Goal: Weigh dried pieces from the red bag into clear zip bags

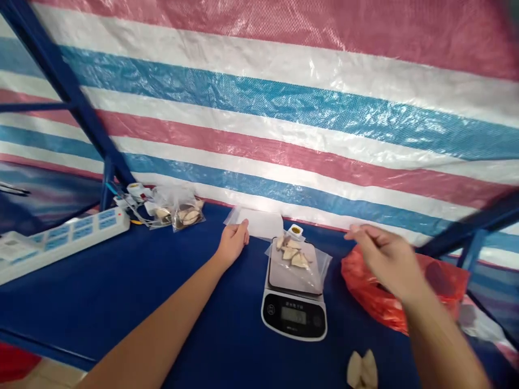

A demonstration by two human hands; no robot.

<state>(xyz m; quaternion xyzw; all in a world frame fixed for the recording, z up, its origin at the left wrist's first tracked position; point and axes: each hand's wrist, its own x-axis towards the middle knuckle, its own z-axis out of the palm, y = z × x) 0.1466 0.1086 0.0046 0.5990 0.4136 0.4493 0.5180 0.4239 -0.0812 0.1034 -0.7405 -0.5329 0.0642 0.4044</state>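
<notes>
My left hand [234,241] rests on the table with its fingers curled closed, beside a stack of clear plastic bags [261,222]; nothing shows in it. My right hand [383,258] hovers over a red plastic bag [440,281], thumb and fingers pinched together. Whatever may be between those fingertips is too blurred to make out. Between my hands stands a digital kitchen scale [295,329]. Lying on its plate is a clear zip bag [322,265] with several pale, wedge-shaped dried pieces [299,260]. The digits on the display [294,315] are unreadable.
A small white container [295,230] sits behind the scale. Two pale pieces [362,369] lie at the front right. Filled clear bags [188,213] and a white power strip [77,233] are on the left. Blue metal posts [87,124] and striped sheeting [259,129] border the blue table.
</notes>
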